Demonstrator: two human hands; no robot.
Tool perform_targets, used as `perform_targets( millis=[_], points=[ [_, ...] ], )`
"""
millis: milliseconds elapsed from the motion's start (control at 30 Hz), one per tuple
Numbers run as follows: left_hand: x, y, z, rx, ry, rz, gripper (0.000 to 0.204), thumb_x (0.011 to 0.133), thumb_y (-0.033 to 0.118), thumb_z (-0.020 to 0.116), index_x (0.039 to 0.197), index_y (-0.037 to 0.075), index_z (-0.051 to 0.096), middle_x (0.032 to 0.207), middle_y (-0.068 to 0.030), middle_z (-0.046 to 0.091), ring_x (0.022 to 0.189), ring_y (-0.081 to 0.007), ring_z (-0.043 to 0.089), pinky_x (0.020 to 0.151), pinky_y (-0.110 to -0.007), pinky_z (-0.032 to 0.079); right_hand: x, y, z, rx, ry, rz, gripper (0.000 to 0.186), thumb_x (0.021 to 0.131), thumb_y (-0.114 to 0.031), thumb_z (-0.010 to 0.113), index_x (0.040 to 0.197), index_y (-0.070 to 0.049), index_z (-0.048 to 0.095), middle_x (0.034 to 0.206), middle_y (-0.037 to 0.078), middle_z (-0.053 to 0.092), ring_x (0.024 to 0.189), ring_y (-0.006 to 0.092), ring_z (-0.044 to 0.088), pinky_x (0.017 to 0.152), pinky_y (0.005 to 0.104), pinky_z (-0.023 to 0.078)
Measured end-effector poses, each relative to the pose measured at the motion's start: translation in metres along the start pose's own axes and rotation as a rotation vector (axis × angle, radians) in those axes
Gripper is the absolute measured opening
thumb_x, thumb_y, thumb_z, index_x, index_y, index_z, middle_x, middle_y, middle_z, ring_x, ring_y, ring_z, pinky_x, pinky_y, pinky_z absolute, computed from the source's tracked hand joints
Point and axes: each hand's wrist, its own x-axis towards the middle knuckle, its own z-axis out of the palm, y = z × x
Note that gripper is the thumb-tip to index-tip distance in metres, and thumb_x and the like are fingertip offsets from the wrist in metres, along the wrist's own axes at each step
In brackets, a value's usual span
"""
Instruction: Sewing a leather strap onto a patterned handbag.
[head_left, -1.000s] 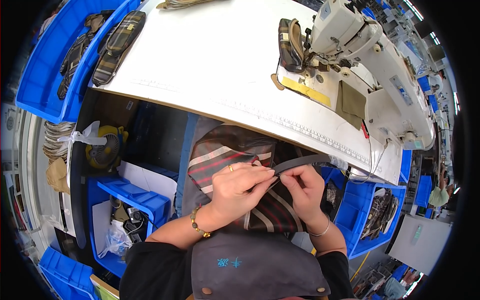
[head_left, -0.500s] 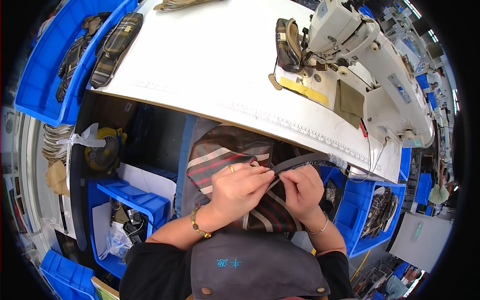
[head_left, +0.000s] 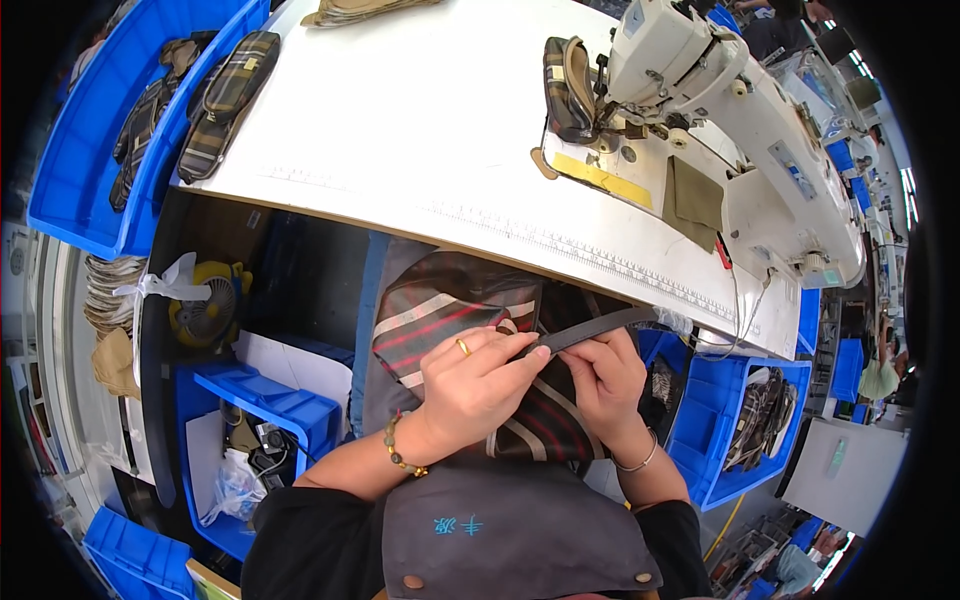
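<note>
Over my lap, my left hand (head_left: 472, 378) pinches a dark grey strap (head_left: 602, 324) between thumb and forefinger. My right hand (head_left: 608, 380) is closed at the lower edge of the same strap, just right of the left fingertips. From there the strap runs up and right toward the table edge. Beneath both hands lies striped fabric (head_left: 425, 312) in brown, red and cream, spread across my grey apron (head_left: 510, 530). The strap's end and what the right fingertips press on are hidden by the fingers.
A white sewing machine (head_left: 690, 70) stands on the white table (head_left: 400, 120), with a plaid pouch (head_left: 568, 90) by its needle. More plaid pouches (head_left: 230, 100) lie at the left edge beside a blue bin (head_left: 75, 160). Other blue bins (head_left: 710, 420) flank my lap.
The strap now shows its broad face between my hands, where it was turned more edge-on. My fingers have shifted slightly along it, and the view has moved a little.
</note>
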Motion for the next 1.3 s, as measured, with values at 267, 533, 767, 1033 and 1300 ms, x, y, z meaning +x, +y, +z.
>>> perform_targets(
  millis=[267,533,767,1033,1300],
  points=[
    [-0.002,0.002,-0.001,0.043,-0.007,0.042,0.024,0.066,0.001,0.082,0.088,0.007,0.076,0.090,-0.0081,0.075,0.073,-0.0216,0.070,0.068,-0.032,0.059,-0.006,0.001,0.004,0.020,0.037,0.009,0.010,0.084,0.006,0.072,0.091,0.000,0.069,0.087,0.012,0.067,0.075,0.0247,0.065,0.067,0.0303,0.052],
    [-0.004,0.004,0.002,0.050,-0.020,0.059,0.023,0.066,0.002,0.082,0.088,0.007,0.076,0.089,-0.0084,0.075,0.072,-0.0212,0.069,0.068,-0.033,0.059,-0.009,-0.005,0.007,0.165,0.035,0.178,0.006,0.084,0.005,0.071,0.086,-0.001,0.070,0.082,0.009,0.066,0.070,0.0192,0.062,0.062,0.0272,0.047],
    [-0.002,0.001,0.002,0.070,-0.017,0.053,0.023,0.067,0.003,0.082,0.088,0.008,0.076,0.089,-0.0074,0.074,0.073,-0.0212,0.069,0.068,-0.033,0.059,-0.002,-0.004,0.003,0.151,0.003,0.169,0.008,0.081,0.005,0.075,0.085,-0.001,0.071,0.084,0.009,0.067,0.069,0.0179,0.061,0.061,0.0267,0.046],
    [0.003,0.000,0.002,0.036,-0.006,0.021,0.026,0.065,0.000,0.083,0.089,0.008,0.076,0.088,-0.0074,0.074,0.073,-0.0214,0.069,0.064,-0.031,0.057,-0.004,0.007,0.006,0.041,0.073,0.025,0.013,0.081,0.006,0.074,0.091,0.000,0.069,0.088,0.012,0.066,0.073,0.0238,0.063,0.064,0.0298,0.050],
    [0.001,0.002,0.002,0.056,-0.010,0.044,0.027,0.064,0.000,0.083,0.089,0.008,0.076,0.089,-0.0068,0.074,0.073,-0.0214,0.069,0.064,-0.031,0.058,-0.004,0.011,0.007,-0.139,0.059,-0.139,0.022,0.073,0.009,0.069,0.093,-0.001,0.071,0.090,0.013,0.067,0.081,0.0306,0.064,0.072,0.0390,0.050]
  ],
)
